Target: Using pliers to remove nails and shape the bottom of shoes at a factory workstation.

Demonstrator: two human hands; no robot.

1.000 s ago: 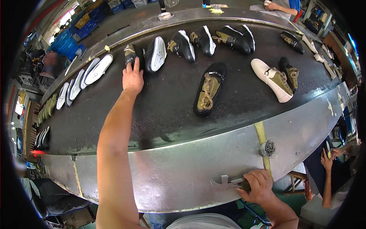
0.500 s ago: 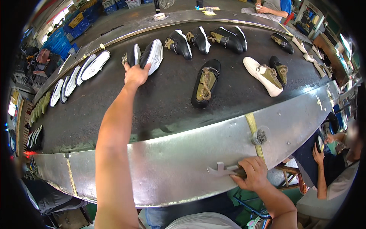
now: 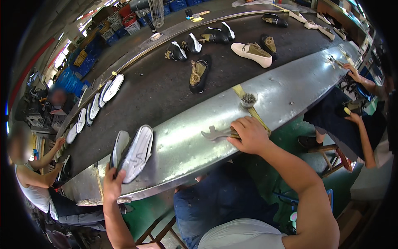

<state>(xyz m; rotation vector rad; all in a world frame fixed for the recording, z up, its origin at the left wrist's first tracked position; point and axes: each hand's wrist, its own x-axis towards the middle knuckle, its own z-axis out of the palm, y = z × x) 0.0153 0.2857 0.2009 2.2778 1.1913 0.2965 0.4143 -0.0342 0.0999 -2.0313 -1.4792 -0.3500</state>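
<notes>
My left hand [image 3: 112, 184] grips a pair of shoes [image 3: 139, 152] by one end, over the near metal ledge. Their whitish undersides face up, and one bears a drawn line. On the metal ledge [image 3: 178, 145] rests my right hand [image 3: 252, 136], its fingers wrapped round the handle of a hammer [image 3: 213, 133]. The hammer's head points left, towards the shoes. Just beyond that hand, a small round dish [image 3: 249, 99] of dark bits stands by a strip of yellow tape.
Across the dark belt [image 3: 166, 95] lie a black shoe [image 3: 200, 74], a cream shoe [image 3: 253, 54] and several pale-soled shoes [image 3: 94, 106] at left. One person [image 3: 35, 178] reaches over the belt at left; another [image 3: 365, 120] sits at right. A wooden stool [image 3: 327, 159] stands below the ledge.
My left hand has brought the pair of shoes from the far part of the belt back to the near ledge. The hammer stays in my right hand. The view has swung left.
</notes>
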